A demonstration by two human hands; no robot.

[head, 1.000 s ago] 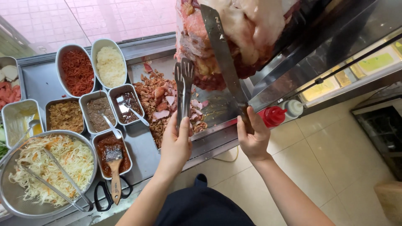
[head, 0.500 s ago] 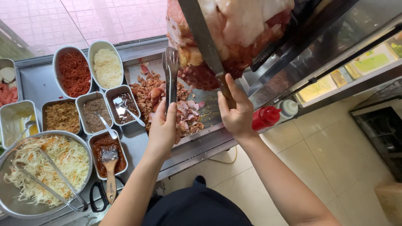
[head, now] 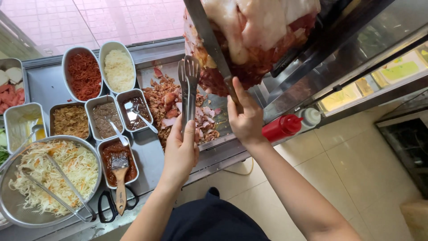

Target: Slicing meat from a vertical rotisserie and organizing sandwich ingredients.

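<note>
My left hand (head: 180, 154) grips metal tongs (head: 188, 85), held upright with the tips close to the lower edge of a large cone of stacked meat (head: 254, 40). My right hand (head: 244, 117) holds the handle of a long knife (head: 209, 42), whose blade lies against the meat's left side. Under the meat, a steel tray (head: 149, 73) holds a heap of shaved meat pieces (head: 171, 105).
Left of the tray stand steel tubs of red shreds (head: 84, 76), white crumbs (head: 118, 70), brown toppings and sauces with spoons. A sauce tub holds a wooden brush (head: 119, 178). A big bowl of slaw (head: 49, 176) holds tongs; black scissors (head: 107, 209) lie nearby. Red bottle (head: 281, 128) at right.
Both hands have risen towards the meat cone. The knife has moved up along the meat and the tongs now stand nearer its lower edge.
</note>
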